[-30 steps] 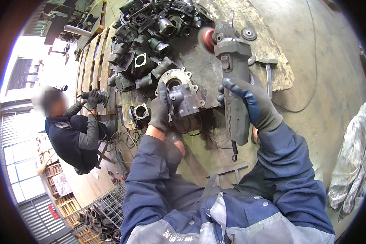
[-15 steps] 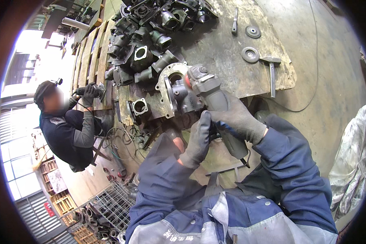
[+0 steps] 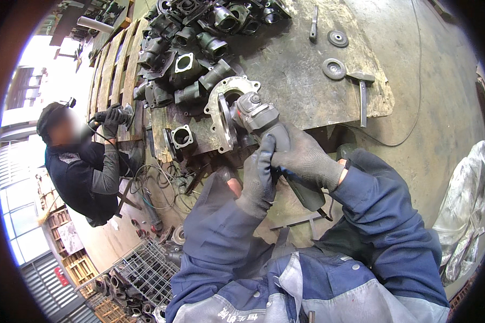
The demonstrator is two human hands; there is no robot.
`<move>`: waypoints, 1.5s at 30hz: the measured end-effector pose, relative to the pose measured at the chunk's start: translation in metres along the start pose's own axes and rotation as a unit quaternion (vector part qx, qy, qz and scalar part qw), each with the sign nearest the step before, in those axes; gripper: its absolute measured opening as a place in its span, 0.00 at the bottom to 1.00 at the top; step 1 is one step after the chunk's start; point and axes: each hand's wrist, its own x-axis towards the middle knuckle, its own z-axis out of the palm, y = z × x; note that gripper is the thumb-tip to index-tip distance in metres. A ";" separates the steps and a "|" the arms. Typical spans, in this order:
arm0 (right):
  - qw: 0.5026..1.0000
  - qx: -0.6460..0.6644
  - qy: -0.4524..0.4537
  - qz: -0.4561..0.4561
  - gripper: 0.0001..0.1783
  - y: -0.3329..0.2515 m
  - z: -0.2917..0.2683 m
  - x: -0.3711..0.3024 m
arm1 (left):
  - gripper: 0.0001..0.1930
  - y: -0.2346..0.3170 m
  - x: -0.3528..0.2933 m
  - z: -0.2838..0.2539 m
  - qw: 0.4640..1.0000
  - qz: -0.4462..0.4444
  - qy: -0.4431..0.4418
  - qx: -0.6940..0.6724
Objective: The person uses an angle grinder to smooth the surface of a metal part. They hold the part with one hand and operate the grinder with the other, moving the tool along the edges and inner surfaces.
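Observation:
Both my gloved hands are wrapped round a grey angle grinder (image 3: pixel 260 117), whose head points up and to the left. My right hand (image 3: pixel 307 158) grips the body from the right. On the left side, close behind the head, my left hand (image 3: pixel 257 175) is closed against the tool. The grinder's head lies over a dark cast metal housing with a pale machined flange (image 3: pixel 216 119) at the table's near edge. The grinder covers much of the casting, and its disc is hidden. A smaller square-flanged casting (image 3: pixel 181 137) stands just left of it.
Dark castings (image 3: pixel 191 64) are heaped on the worn tabletop (image 3: pixel 285 70) at the far left. A hammer (image 3: pixel 362 91), two discs (image 3: pixel 335 69) and a wrench-like tool (image 3: pixel 313 24) lie at right. A co-worker (image 3: pixel 83 161) holds another grinder at left. Cables cross the floor.
The grinder's head has shifted left and slightly down over the casting, both hands moving with it. The co-worker and table appear slightly shifted left in view.

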 end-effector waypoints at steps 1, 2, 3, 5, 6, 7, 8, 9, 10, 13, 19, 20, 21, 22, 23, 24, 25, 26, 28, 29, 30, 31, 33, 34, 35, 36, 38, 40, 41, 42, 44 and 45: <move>1.000 0.005 0.002 -0.013 0.40 -0.001 0.000 0.000 | 0.24 0.000 0.000 0.000 1.000 0.018 -0.001 0.019; 1.000 0.010 0.003 -0.027 0.40 -0.002 0.001 0.001 | 0.25 0.001 0.000 0.000 0.998 0.039 -0.010 0.042; 1.000 0.009 0.004 -0.025 0.41 -0.003 0.002 0.001 | 0.25 0.001 0.000 0.000 0.997 0.056 -0.002 0.055; 1.000 0.019 0.010 0.016 0.41 -0.005 0.004 0.000 | 0.26 0.001 0.000 0.001 0.992 0.087 0.004 0.095; 0.999 0.030 0.011 0.028 0.41 -0.006 0.004 -0.001 | 0.27 0.000 -0.001 0.002 0.993 0.082 0.002 0.086; 0.999 0.031 0.015 0.032 0.41 -0.006 0.004 -0.002 | 0.27 0.000 0.001 0.003 0.994 0.069 0.004 0.082; 0.999 0.042 0.016 0.022 0.40 -0.006 0.003 -0.002 | 0.27 0.000 0.000 0.003 0.996 0.055 0.009 0.076; 0.998 0.052 0.018 0.013 0.40 -0.006 0.002 -0.002 | 0.27 0.000 0.001 0.003 0.989 0.092 0.004 0.117; 0.999 0.043 0.017 0.012 0.40 -0.006 0.002 -0.002 | 0.28 -0.001 0.000 0.003 0.979 0.130 0.002 0.155; 1.000 0.017 0.007 0.002 0.39 -0.007 0.000 -0.001 | 0.28 -0.002 -0.002 0.002 0.977 0.138 0.010 0.162; 1.000 -0.002 0.000 -0.001 0.41 -0.007 0.002 0.001 | 0.29 -0.005 0.002 0.001 0.994 0.104 -0.001 0.028; 1.000 0.001 0.002 -0.006 0.41 -0.007 0.002 0.001 | 0.29 -0.005 0.002 0.001 0.995 0.098 0.002 0.029; 1.000 0.004 0.004 -0.012 0.41 -0.006 0.002 0.002 | 0.29 -0.005 0.002 0.002 0.995 0.098 0.004 0.036; 1.000 -0.003 0.010 -0.015 0.42 -0.006 0.002 0.002 | 0.29 -0.005 0.001 0.002 0.994 0.098 0.006 0.043; 1.000 -0.009 0.017 -0.018 0.42 -0.006 0.002 0.003 | 0.29 -0.005 0.001 0.002 0.992 0.105 0.015 0.063; 1.000 -0.012 0.019 -0.020 0.42 -0.006 0.003 0.003 | 0.29 -0.004 0.002 0.002 0.992 0.114 0.012 0.048; 1.000 -0.009 0.016 -0.019 0.43 -0.006 0.003 0.004 | 0.29 -0.004 0.002 0.003 0.990 0.129 0.016 0.046; 1.000 -0.004 0.007 -0.017 0.43 -0.006 0.003 0.004 | 0.29 -0.004 0.003 0.003 0.988 0.141 0.019 0.067; 1.000 0.010 0.005 -0.009 0.43 -0.007 0.004 0.004 | 0.29 -0.003 0.004 0.002 0.995 0.097 0.018 0.031; 1.000 0.017 0.010 -0.005 0.44 -0.007 0.004 0.004 | 0.28 -0.002 0.005 0.000 0.996 0.079 0.028 0.029; 1.000 0.027 0.012 -0.009 0.44 -0.008 0.004 0.004 | 0.28 -0.001 0.005 -0.001 0.995 0.086 0.019 0.035; 1.000 0.017 0.011 -0.010 0.44 -0.008 0.004 0.004 | 0.28 -0.001 0.004 -0.002 0.994 0.096 0.020 0.044; 1.000 0.004 0.004 -0.024 0.44 -0.009 0.004 0.004 | 0.25 0.000 0.003 -0.004 0.990 0.111 0.001 0.085; 1.000 -0.008 0.009 -0.022 0.44 -0.009 0.003 0.005 | 0.23 0.003 0.002 -0.006 0.986 0.119 -0.017 0.116; 1.000 -0.020 0.013 -0.020 0.44 -0.009 0.004 0.004 | 0.24 0.004 0.002 -0.006 0.980 0.123 -0.010 0.158; 0.999 -0.031 0.017 -0.020 0.44 -0.010 0.004 0.005 | 0.24 0.006 0.001 -0.006 0.979 0.134 -0.019 0.152; 1.000 0.009 0.014 0.003 0.43 -0.009 0.004 0.005 | 0.28 0.008 0.002 -0.003 0.971 0.149 0.005 0.188; 0.999 0.046 0.018 0.002 0.42 -0.007 0.002 0.005 | 0.28 0.009 0.001 -0.003 0.988 0.089 0.019 0.127; 0.998 0.061 0.022 -0.011 0.41 -0.007 0.001 0.006 | 0.28 0.010 0.000 -0.004 0.992 0.059 0.025 0.109; 0.996 0.077 0.026 -0.024 0.41 -0.006 -0.002 0.006 | 0.25 0.010 -0.002 -0.007 0.977 0.117 0.066 0.167; 0.990 0.118 0.041 -0.070 0.40 -0.005 -0.014 0.008 | 0.22 0.013 -0.004 -0.020 0.929 0.228 0.126 0.264; 0.989 0.125 0.051 -0.058 0.39 -0.006 -0.019 0.008 | 0.21 0.016 -0.003 -0.029 0.916 0.302 0.143 0.224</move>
